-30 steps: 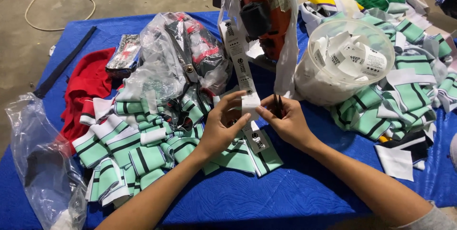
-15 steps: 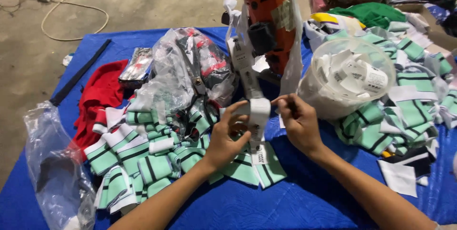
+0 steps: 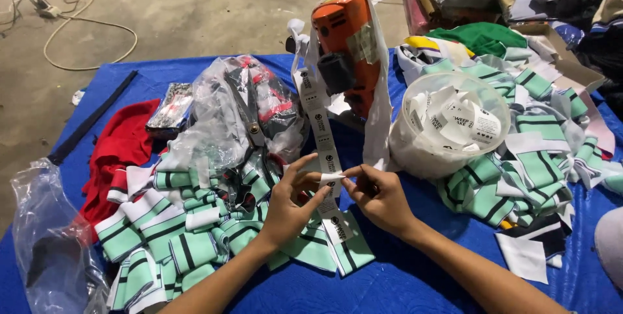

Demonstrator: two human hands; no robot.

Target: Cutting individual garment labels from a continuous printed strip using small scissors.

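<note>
Down on the blue-covered bench (image 3: 415, 281), seen from the head camera, both hands met over a long white label strip (image 3: 322, 158) printed with dark round marks. The left hand (image 3: 290, 205) had its fingers (image 3: 311, 160) partly spread, thumb and forefinger pinching the strip from the left, while the right hand (image 3: 379, 197) pinched the same spot from the right with its fingers pressed together. The strip ran up from between them to an orange device (image 3: 347, 41) standing upright at the back of the bench, and its lower end trailed down onto a heap of green, white and black striped fabric pieces (image 3: 195, 236). Just left of the device sat a crumpled clear plastic bag (image 3: 227, 119) with dark and red contents. A red cloth (image 3: 120, 151) lay further left, near another clear bag (image 3: 52, 249) at the bench's corner. Right of the hands stood a round clear tub (image 3: 454, 125) filled with loose white labels, more striped pieces (image 3: 519, 171) piled around it. A pale cable (image 3: 84, 28) looped across the concrete floor beyond.
</note>
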